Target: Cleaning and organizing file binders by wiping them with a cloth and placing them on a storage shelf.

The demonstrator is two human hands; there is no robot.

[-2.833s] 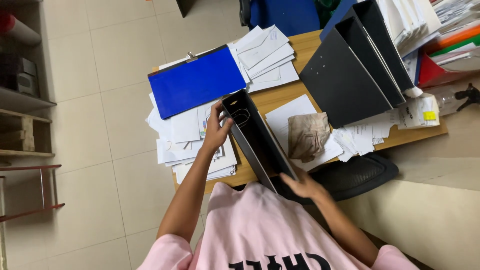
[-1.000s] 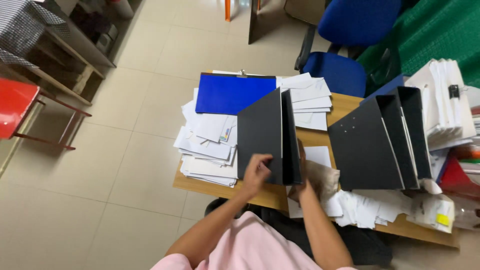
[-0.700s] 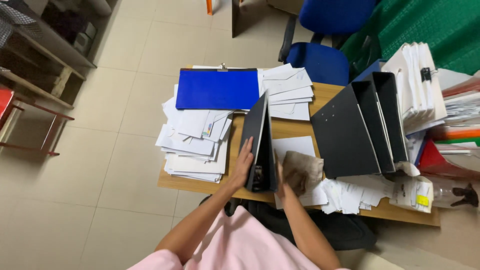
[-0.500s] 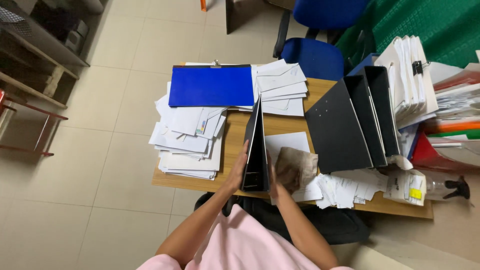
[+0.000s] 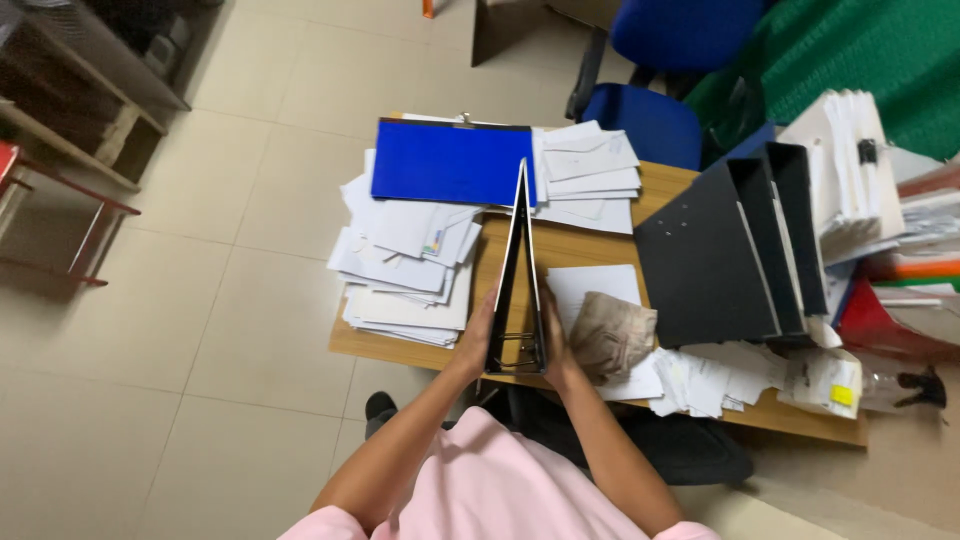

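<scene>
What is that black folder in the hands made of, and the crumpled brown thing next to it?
The black binder looks like stiff board with a matte covering, since its covers stay flat and straight; shiny rings near its spine look like metal. The left hand and right hand press its two covers. The crumpled brown thing looks like soft cloth or paper, judging by its wrinkles; I can't tell which.

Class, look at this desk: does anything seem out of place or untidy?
Yes. The loose white papers are fanned askew and overhang the desk's left edge. A crumpled brownish cloth lies on a white sheet beside the black binder.
</scene>
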